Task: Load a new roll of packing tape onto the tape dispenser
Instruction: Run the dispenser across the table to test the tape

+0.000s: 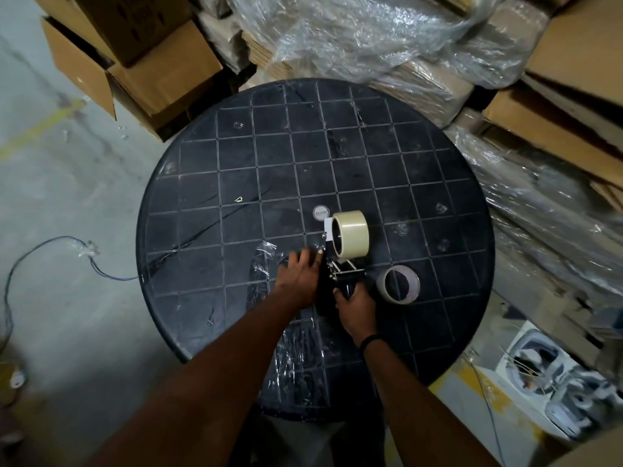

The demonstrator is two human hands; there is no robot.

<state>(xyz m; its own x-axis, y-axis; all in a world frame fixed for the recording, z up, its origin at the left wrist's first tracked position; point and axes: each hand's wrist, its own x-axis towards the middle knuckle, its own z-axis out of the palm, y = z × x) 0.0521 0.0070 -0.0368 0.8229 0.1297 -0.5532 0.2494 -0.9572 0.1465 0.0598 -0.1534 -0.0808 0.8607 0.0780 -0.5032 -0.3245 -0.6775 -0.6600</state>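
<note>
A full roll of pale packing tape (pixel 350 236) sits mounted on the tape dispenser (pixel 340 269), which lies on the round black table (pixel 236 156). My right hand (pixel 355 306) grips the dispenser's dark handle from the near side. My left hand (pixel 300 276) rests flat against the dispenser's left side, fingers reaching toward the metal front part near the roll. An empty grey cardboard core (pixel 399 284) stands on the table just right of the dispenser. The dispenser's handle is mostly hidden by my hands.
Crumpled clear plastic film (pixel 266 261) lies on the table left of and below my hands. A small round sticker (pixel 320 213) sits behind the roll. Cardboard boxes (pixel 151 72) and wrapped stacks (pixel 539 210) ring the table's far and right sides. A cable (pixel 43 246) trails on the floor left.
</note>
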